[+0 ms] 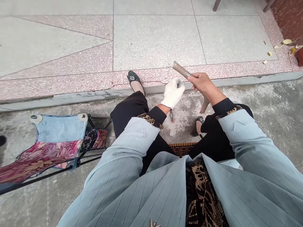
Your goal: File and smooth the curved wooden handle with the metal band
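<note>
Brown and ridged at one part, a stick (180,69) juts from the fingers of the bare right hand (201,83), which clasp it near the tiled step (153,41). Close beside, the white-gloved left hand's (174,93) fingers curl; whether they hold anything, I cannot tell. Leftward stands a folding chair (60,127).

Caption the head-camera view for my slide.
A bare right hand grips a brownish rod beside a curled, white-gloved left hand, with a fabric chair off to the left.
</note>
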`<act>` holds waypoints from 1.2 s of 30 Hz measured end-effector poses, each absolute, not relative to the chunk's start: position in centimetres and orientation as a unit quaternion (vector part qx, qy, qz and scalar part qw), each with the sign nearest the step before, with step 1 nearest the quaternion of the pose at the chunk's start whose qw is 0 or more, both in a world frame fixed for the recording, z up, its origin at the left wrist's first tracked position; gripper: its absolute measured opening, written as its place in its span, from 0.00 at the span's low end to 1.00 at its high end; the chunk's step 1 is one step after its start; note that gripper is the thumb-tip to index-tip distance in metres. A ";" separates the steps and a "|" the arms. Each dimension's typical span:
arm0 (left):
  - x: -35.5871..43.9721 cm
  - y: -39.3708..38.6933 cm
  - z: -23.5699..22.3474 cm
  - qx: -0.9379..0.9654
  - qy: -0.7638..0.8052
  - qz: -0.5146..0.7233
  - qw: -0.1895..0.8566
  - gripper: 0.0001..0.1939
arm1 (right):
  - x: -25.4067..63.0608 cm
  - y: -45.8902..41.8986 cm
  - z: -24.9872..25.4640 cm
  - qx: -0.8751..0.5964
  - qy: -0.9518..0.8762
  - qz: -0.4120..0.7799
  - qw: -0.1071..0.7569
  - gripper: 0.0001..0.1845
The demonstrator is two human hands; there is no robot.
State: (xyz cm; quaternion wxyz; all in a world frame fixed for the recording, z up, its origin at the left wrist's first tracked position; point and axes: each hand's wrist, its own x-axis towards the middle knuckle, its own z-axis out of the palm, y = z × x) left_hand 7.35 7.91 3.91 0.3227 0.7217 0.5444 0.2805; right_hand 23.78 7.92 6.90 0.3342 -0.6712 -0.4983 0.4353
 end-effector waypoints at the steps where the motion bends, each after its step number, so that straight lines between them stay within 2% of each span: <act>1: 7.4 7.8 4.0 0.731 0.546 0.271 0.307 0.08 | 23.9 7.9 6.9 -0.679 -0.510 0.421 0.319 0.17; 4: 7.4 7.6 4.4 0.766 0.541 0.235 0.255 0.10 | 24.1 7.9 7.2 -0.696 -0.555 0.374 0.260 0.15; 12: 7.6 7.0 5.5 0.851 0.499 0.089 0.139 0.15 | 24.0 7.6 8.5 -0.717 -0.673 0.175 0.044 0.18; 17: 6.9 7.3 5.9 0.899 0.427 0.027 0.090 0.18 | 24.3 7.8 9.1 -0.671 -0.710 0.174 -0.125 0.20; 20: 6.1 8.0 6.3 0.919 0.383 0.015 0.092 0.19 | 24.6 7.6 9.4 -0.633 -0.723 0.210 -0.179 0.18; 26: 4.8 10.5 6.3 0.919 0.358 0.049 0.154 0.19 | 26.1 7.4 9.5 -0.536 -0.738 0.377 -0.161 0.15; 33: 3.7 12.0 5.5 0.883 0.331 0.104 0.316 0.19 | 27.2 6.8 10.9 -0.488 -0.725 0.482 -0.062 0.22; 36: 4.2 11.5 4.3 0.862 0.296 0.122 0.393 0.19 | 27.5 6.3 11.4 -0.478 -0.718 0.505 0.017 0.21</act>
